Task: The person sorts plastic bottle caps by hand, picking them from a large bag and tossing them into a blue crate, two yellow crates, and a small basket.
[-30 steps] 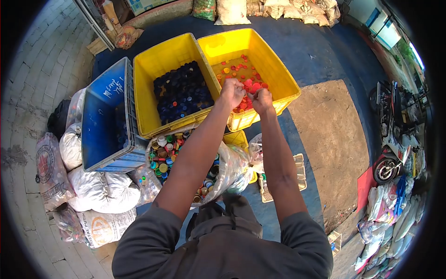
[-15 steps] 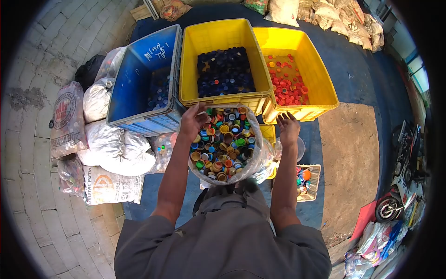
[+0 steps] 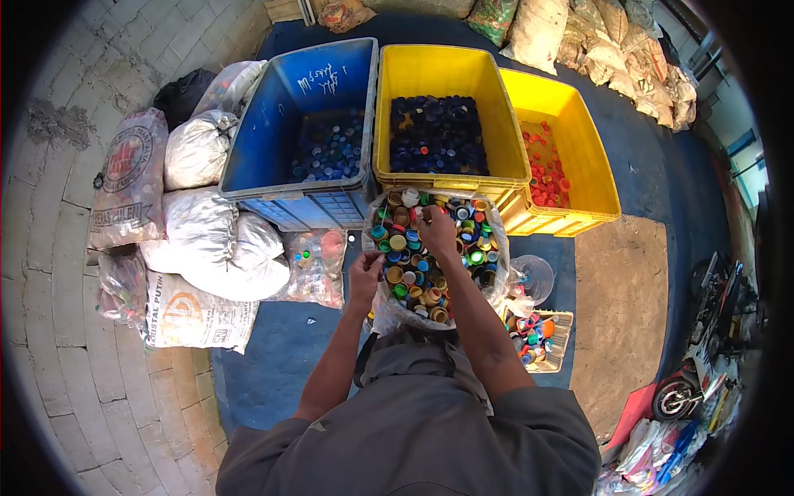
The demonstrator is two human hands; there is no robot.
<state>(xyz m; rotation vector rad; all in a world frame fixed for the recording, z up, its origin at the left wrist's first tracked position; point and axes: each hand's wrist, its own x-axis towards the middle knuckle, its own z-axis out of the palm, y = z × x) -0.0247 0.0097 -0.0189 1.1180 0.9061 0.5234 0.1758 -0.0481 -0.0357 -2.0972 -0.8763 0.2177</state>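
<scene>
The many-coloured round plastic bottle caps (image 3: 411, 258) lie in a clear plastic bag (image 3: 379, 307). One big plastic crate (image 3: 265, 140) is blue, the next plastic crate (image 3: 447, 70) yellow.

Fingertips of the right hand (image 3: 437, 231) are hidden inside the clear plastic bag of mixed-colour bottle caps (image 3: 499, 248); any grasped cap is indeterminable.

Right hand (image 3: 436, 227) among mixed caps (image 3: 403, 245) in clear bag (image 3: 381, 311); left hand (image 3: 365, 277) on bag rim.
</scene>
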